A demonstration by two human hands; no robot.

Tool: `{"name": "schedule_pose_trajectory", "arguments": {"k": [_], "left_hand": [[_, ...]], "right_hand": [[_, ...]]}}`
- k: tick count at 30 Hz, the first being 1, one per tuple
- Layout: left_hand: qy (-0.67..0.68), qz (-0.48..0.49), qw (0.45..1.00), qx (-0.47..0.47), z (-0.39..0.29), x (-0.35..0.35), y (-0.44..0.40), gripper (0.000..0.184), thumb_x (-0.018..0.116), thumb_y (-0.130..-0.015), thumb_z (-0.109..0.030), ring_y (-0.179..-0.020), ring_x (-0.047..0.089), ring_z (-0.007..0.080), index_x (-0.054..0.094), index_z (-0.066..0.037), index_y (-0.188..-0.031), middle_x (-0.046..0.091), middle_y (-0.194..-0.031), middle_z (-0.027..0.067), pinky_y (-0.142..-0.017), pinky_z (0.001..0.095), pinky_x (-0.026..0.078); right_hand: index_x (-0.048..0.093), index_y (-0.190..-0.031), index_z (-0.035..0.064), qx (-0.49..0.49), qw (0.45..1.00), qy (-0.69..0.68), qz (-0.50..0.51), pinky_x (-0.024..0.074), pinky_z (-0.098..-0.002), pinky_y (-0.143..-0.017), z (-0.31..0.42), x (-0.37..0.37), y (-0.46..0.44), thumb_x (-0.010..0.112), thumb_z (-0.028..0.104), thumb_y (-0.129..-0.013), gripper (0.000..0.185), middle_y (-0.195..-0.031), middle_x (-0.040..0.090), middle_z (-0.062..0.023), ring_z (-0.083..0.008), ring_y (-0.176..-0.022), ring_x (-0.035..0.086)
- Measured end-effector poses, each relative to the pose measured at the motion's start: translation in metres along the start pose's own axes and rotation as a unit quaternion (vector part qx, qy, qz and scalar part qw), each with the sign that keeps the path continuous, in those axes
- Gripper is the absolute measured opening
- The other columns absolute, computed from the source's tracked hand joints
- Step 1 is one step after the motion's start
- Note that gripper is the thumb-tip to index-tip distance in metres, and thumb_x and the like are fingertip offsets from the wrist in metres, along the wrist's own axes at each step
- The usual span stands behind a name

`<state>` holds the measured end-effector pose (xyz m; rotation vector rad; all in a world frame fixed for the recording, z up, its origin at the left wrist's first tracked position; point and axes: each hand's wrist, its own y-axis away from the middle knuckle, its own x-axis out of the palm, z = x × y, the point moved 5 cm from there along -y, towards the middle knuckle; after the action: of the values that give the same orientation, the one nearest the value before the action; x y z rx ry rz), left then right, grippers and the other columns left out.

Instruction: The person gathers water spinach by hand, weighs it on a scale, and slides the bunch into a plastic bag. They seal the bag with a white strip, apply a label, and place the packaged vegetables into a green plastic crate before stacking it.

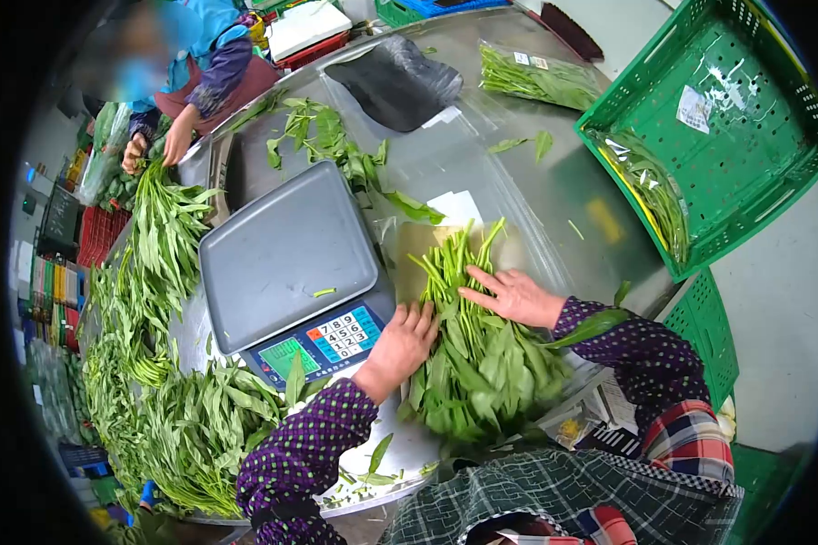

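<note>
A bunch of leafy greens (486,368) with long pale-green stems lies in front of me, stems pointing away and leaves toward my body. My left hand (400,347) rests along the left side of the bunch, fingers extended against the stems. From the right, my right hand (515,298) reaches over the stems with its fingers stretched apart. Neither hand is wrapped round the bunch. Clear plastic bags (518,213) lie flat beyond the stem ends. Left of my left hand stands a digital scale (286,254) with a bit of stem on its grey pan.
Loose greens (200,427) are heaped along the table's left side. A green crate (745,136) at the right holds a bagged bundle (650,191). Another bagged bundle (536,77) and a black plastic sheet (395,82) lie farther back. A co-worker's hands (180,136) handle greens at upper left.
</note>
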<state>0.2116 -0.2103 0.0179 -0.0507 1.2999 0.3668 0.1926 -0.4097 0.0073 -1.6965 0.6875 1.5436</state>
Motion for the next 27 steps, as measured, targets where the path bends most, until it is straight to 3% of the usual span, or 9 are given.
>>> {"name": "schedule_pose_trajectory", "arguments": {"k": [4,6,7,8,10,13,20,24,27], "left_hand": [[0.33,-0.123,0.926,-0.134,0.027,-0.028,0.011,0.038,0.058,-0.074,-0.005,-0.107,0.057,0.0319,0.061,-0.003,-0.112,0.059,-0.119,0.0159,-0.089,0.0392,0.048],[0.372,-0.195,0.889,-0.182,0.036,-0.039,0.0,0.033,0.061,-0.072,-0.002,-0.095,0.061,0.0327,0.062,-0.003,-0.106,0.062,-0.108,0.015,-0.077,0.039,0.052],[0.444,-0.171,0.842,-0.254,0.043,-0.041,-0.007,0.03,0.061,-0.076,-0.005,-0.094,0.06,0.0337,0.062,-0.004,-0.106,0.062,-0.108,0.0147,-0.076,0.0398,0.051],[0.509,-0.146,0.785,-0.322,0.046,-0.039,-0.013,0.028,0.06,-0.08,-0.008,-0.093,0.06,0.0348,0.062,-0.005,-0.107,0.062,-0.107,0.0143,-0.076,0.0405,0.051],[0.504,-0.135,0.788,-0.329,0.035,-0.035,-0.026,0.034,0.063,-0.083,-0.018,-0.093,0.06,0.0367,0.058,-0.001,-0.112,0.061,-0.104,0.0173,-0.077,0.0416,0.05],[0.503,-0.1,0.777,-0.364,0.021,-0.018,-0.026,0.068,0.072,-0.077,-0.027,-0.105,0.057,0.0381,0.044,0.01,-0.126,0.056,-0.114,0.0265,-0.09,0.0406,0.046],[0.57,-0.137,0.727,-0.358,0.013,0.002,-0.018,0.079,0.076,-0.073,-0.028,-0.113,0.054,0.0352,0.038,0.01,-0.132,0.052,-0.123,0.0255,-0.097,0.0384,0.044],[0.517,-0.196,0.745,-0.373,-0.003,-0.016,-0.005,0.09,0.08,-0.069,-0.029,-0.121,0.047,0.0376,0.032,0.008,-0.135,0.044,-0.132,0.0264,-0.101,0.0404,0.04],[0.47,-0.22,0.767,-0.377,-0.022,-0.022,0.002,0.097,0.082,-0.066,-0.032,-0.125,0.04,0.041,0.028,0.008,-0.137,0.038,-0.136,0.0295,-0.104,0.0441,0.036]], "right_hand": [[0.05,-0.13,0.0186,-0.026,0.998,-0.045,0.018,0.0503,-0.0343,-0.068,-0.03,-0.043,0.006,0.058,0.004,-0.074,0.059,-0.136,0.044,-0.0172,-0.0223,-0.081,0.059],[0.058,-0.118,0.0058,0.073,0.974,-0.2,-0.083,0.0508,-0.0344,-0.062,-0.061,-0.043,0.005,0.055,-0.001,-0.079,0.04,-0.113,0.059,-0.019,-0.0244,-0.078,0.063],[0.062,-0.102,-0.0005,0.137,0.949,-0.241,-0.148,0.0496,-0.0345,-0.057,-0.069,-0.064,-0.013,0.057,0.006,-0.084,0.02,-0.085,0.065,-0.0171,-0.0265,-0.069,0.064],[0.062,-0.102,-0.0005,0.138,0.949,-0.242,-0.149,0.0496,-0.0345,-0.057,-0.073,-0.065,-0.031,0.057,0.006,-0.084,0.02,-0.085,0.065,-0.0171,-0.0265,-0.069,0.064],[0.063,-0.099,-0.0026,0.351,0.873,-0.325,-0.091,0.0503,-0.0351,-0.062,-0.098,-0.048,-0.049,0.061,0.012,-0.084,0.021,-0.075,0.065,-0.0174,-0.029,-0.067,0.064],[0.065,-0.097,0.0032,0.357,0.881,-0.31,0.01,0.0509,-0.043,-0.07,-0.107,-0.01,-0.067,0.061,0.021,-0.083,0.023,-0.077,0.067,-0.0167,-0.0338,-0.076,0.065],[0.066,-0.094,0.0061,0.318,0.899,-0.3,0.016,0.0509,-0.044,-0.07,-0.066,-0.014,-0.064,0.06,0.02,-0.082,0.02,-0.079,0.067,-0.0157,-0.0347,-0.075,0.065],[0.064,-0.099,0.0064,0.162,0.957,-0.216,-0.104,0.0501,-0.0411,-0.061,-0.047,-0.051,-0.077,0.072,0.03,-0.075,0.035,-0.083,0.064,-0.0117,-0.0308,-0.07,0.064],[0.063,-0.095,0.0059,0.111,0.98,-0.155,0.054,0.0498,-0.0402,-0.062,-0.013,-0.03,-0.087,0.075,0.035,-0.071,0.04,-0.085,0.062,-0.0098,-0.0291,-0.073,0.063]]}}
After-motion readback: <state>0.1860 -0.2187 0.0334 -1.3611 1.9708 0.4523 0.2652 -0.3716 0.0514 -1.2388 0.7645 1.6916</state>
